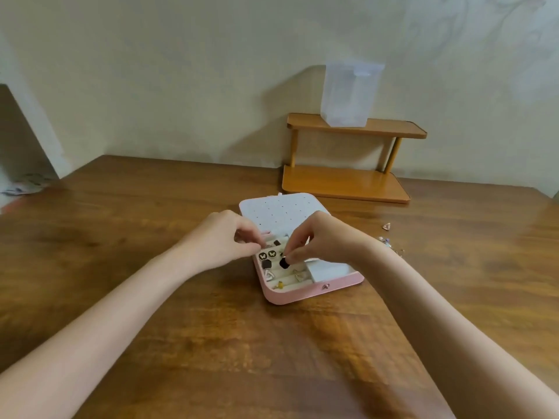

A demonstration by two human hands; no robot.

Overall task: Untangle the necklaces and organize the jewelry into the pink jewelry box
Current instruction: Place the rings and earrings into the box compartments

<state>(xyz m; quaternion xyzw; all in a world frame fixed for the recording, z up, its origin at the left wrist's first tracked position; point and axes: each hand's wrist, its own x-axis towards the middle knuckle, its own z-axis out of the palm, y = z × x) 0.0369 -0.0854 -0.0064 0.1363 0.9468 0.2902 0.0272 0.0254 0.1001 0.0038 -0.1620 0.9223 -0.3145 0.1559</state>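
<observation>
The pink jewelry box (305, 294) lies open on the wooden table, its white dotted lid (278, 211) laid back. Its cream ring rolls hold several earrings: two round black butterfly studs (267, 254), dark square pieces (266, 264) and silver triangle pieces (269, 277). My right hand (320, 238) hovers over the rolls and pinches a small black earring (283, 263) at its fingertips. My left hand (228, 238) is curled at the box's left edge, its fingertips pinched together; what they hold is too small to see.
Loose jewelry (386, 227) and a small sparkly heap (385, 240) lie on the table right of the box. A two-tier wooden shelf (348, 182) with a clear plastic container (348, 95) stands against the wall behind.
</observation>
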